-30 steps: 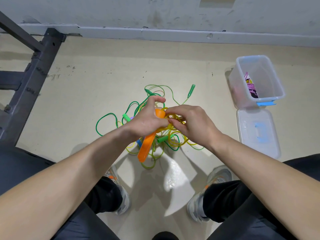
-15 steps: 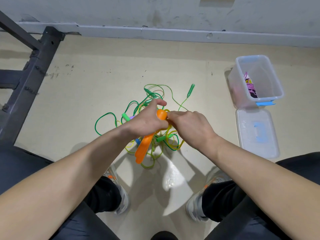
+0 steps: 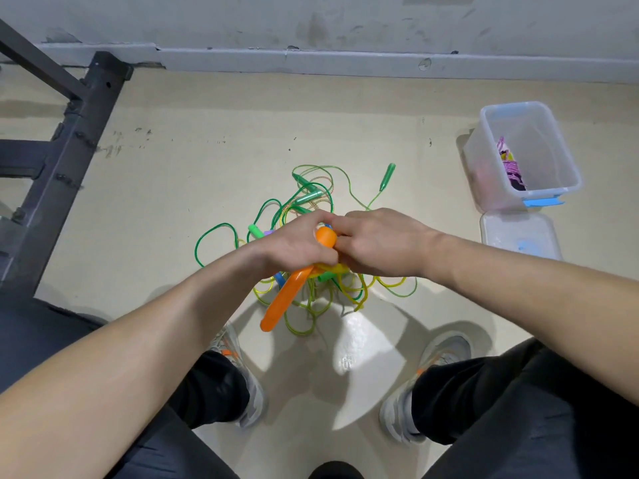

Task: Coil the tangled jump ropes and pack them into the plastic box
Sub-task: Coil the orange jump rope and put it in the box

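Observation:
A tangle of green and yellow jump ropes [image 3: 311,292] lies on the floor between my feet and the wall. My left hand [image 3: 294,247] is shut on two orange handles [image 3: 287,299]; one sticks down past my palm, the other's tip shows by my thumb. Yellow cord is bunched under both hands. My right hand [image 3: 377,243] presses against the left one, fingers curled on that yellow cord. A clear plastic box [image 3: 501,188] stands open at the right with a purple rope [image 3: 511,167] inside.
The box's lid [image 3: 518,233] lies flat on the floor just in front of the box. A dark metal frame [image 3: 58,167] stands at the left. A loose green handle [image 3: 387,176] lies behind the tangle. My two shoes [image 3: 238,371] flank the near floor.
My right hand has closed in against my left and rolled knuckles-up over the yellow cord. The orange handles stay in my left hand, nearly unmoved.

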Motion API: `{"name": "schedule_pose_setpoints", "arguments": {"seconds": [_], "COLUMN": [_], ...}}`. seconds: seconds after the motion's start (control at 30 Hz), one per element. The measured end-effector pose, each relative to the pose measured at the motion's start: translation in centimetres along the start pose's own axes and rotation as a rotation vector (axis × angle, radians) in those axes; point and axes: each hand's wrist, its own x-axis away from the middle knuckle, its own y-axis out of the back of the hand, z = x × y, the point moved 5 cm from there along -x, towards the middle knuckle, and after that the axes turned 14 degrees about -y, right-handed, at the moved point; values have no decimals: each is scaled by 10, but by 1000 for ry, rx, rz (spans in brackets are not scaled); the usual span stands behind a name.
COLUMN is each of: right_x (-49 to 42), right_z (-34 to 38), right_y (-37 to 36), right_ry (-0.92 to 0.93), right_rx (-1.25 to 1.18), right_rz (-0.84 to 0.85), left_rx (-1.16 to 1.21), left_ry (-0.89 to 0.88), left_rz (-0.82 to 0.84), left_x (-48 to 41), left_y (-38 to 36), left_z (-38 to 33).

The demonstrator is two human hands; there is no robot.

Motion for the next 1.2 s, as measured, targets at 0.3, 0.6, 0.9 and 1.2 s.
{"name": "schedule_pose_setpoints", "arguments": {"seconds": [0.3,0.6,0.9,1.2], "right_x": [-2,-8,8,15], "right_z": [2,7,5,2], "right_y": [-2,-5,-7,-16], "right_ry": [-226,-140,-192,-389], "right_rx": [-9,197,-436,-443], "right_rz": [310,458,387,513], "left_rx": [45,60,-58,-90], "left_ry": [19,-22,-97,-100], "left_rz": [-12,12,149,-85], "left_x": [3,-2,11,18], "left_y": [-5,-6,-17,-29], "left_z": [12,9,11,16]}}
